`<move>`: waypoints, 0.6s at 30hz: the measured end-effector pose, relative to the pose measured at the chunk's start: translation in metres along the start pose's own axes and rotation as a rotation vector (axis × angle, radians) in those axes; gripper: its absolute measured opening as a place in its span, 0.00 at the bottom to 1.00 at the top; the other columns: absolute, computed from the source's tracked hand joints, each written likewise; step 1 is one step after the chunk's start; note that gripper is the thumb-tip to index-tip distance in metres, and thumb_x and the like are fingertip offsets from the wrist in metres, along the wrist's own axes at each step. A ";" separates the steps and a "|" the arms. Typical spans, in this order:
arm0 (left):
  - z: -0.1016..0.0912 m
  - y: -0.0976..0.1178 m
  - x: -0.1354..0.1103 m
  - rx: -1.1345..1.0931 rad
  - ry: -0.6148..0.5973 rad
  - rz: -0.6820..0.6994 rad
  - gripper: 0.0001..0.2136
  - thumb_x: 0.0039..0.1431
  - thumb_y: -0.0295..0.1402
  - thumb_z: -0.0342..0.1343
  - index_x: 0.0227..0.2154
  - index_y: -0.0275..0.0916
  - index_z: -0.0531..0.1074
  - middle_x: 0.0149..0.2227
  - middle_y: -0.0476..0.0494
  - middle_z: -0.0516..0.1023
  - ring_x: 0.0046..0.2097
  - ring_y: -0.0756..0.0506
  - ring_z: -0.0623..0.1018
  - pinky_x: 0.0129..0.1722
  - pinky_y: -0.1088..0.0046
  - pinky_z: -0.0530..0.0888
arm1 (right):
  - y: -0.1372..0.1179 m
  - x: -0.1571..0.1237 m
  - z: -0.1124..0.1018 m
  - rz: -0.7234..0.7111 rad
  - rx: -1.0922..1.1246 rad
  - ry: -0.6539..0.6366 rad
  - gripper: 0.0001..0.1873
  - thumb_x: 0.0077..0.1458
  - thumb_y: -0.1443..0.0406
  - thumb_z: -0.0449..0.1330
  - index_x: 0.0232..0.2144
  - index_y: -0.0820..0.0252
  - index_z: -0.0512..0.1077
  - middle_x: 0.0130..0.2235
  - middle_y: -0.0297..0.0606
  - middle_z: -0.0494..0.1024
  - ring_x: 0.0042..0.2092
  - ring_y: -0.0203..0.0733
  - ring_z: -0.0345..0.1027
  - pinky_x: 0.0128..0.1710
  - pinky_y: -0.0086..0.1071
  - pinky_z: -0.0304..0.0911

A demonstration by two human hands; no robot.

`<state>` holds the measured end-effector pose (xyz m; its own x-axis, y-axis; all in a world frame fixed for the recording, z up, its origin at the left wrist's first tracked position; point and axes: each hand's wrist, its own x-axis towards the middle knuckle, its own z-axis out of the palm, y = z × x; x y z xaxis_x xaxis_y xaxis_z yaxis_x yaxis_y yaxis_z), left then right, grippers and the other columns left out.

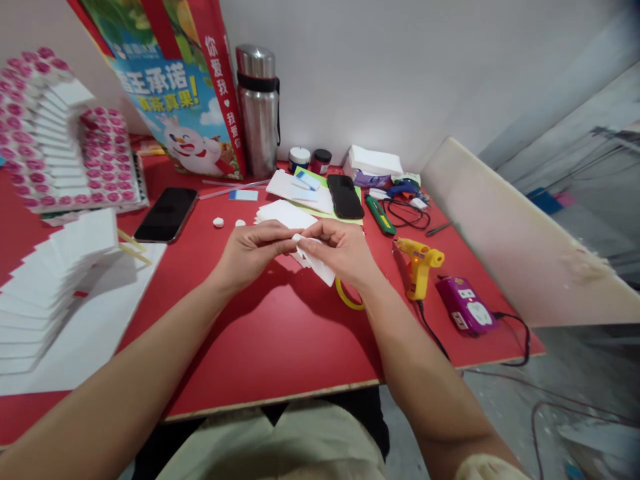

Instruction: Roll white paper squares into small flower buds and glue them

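Note:
Both my hands meet over the middle of the red table (280,333). My right hand (343,250) is closed round a small stack of white paper cards (320,267), which stick out below its fingers. My left hand (255,248) pinches the top edge of the same cards with thumb and forefinger. Behind my hands lies a loose pile of white cards (285,213). A yellow ring (346,298), partly hidden, lies under my right wrist.
A yellow glue gun (419,263) and purple power strip (465,305) lie to the right. A black phone (167,213), steel flask (259,110), second phone (345,195), green cutter (380,215) and small jars stand behind. Fanned white cards (50,280) and pink-dotted sheets (60,140) fill the left.

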<state>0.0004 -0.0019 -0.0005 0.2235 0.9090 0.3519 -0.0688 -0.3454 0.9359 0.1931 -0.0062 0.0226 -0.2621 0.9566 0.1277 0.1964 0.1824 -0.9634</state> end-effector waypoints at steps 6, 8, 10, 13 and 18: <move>0.010 0.002 -0.004 0.152 0.160 0.120 0.04 0.57 0.34 0.68 0.34 0.44 0.86 0.31 0.45 0.81 0.34 0.47 0.77 0.36 0.70 0.74 | 0.001 -0.002 0.012 0.010 0.040 0.097 0.14 0.52 0.55 0.69 0.28 0.59 0.75 0.25 0.32 0.75 0.25 0.33 0.61 0.25 0.29 0.55; 0.011 0.001 -0.005 0.166 0.177 0.104 0.04 0.58 0.34 0.67 0.34 0.44 0.86 0.31 0.45 0.80 0.34 0.47 0.77 0.36 0.70 0.74 | 0.000 -0.003 0.014 0.009 0.054 0.114 0.16 0.51 0.54 0.70 0.28 0.59 0.75 0.26 0.32 0.76 0.26 0.33 0.63 0.25 0.29 0.57; 0.010 0.000 -0.005 0.163 0.175 0.061 0.05 0.59 0.35 0.65 0.35 0.43 0.85 0.32 0.45 0.80 0.35 0.46 0.78 0.37 0.69 0.75 | -0.001 -0.002 0.012 0.043 0.104 0.083 0.18 0.49 0.51 0.71 0.29 0.58 0.75 0.28 0.34 0.78 0.27 0.36 0.68 0.26 0.29 0.61; 0.008 0.002 -0.003 0.137 0.151 0.020 0.06 0.60 0.35 0.64 0.36 0.42 0.85 0.34 0.44 0.81 0.36 0.46 0.78 0.39 0.68 0.76 | 0.001 0.003 0.004 0.171 0.278 -0.002 0.23 0.49 0.44 0.70 0.30 0.57 0.74 0.29 0.36 0.80 0.28 0.41 0.74 0.29 0.34 0.69; 0.005 0.009 0.000 0.128 0.127 0.009 0.06 0.59 0.34 0.64 0.37 0.41 0.84 0.36 0.44 0.81 0.37 0.46 0.77 0.39 0.68 0.75 | 0.009 0.014 -0.005 0.453 0.582 -0.144 0.32 0.58 0.35 0.56 0.32 0.59 0.72 0.30 0.45 0.82 0.31 0.49 0.78 0.34 0.44 0.76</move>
<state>0.0041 -0.0065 0.0074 0.0979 0.9251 0.3670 0.0560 -0.3733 0.9260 0.1963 0.0096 0.0172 -0.4036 0.8627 -0.3047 -0.2064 -0.4102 -0.8883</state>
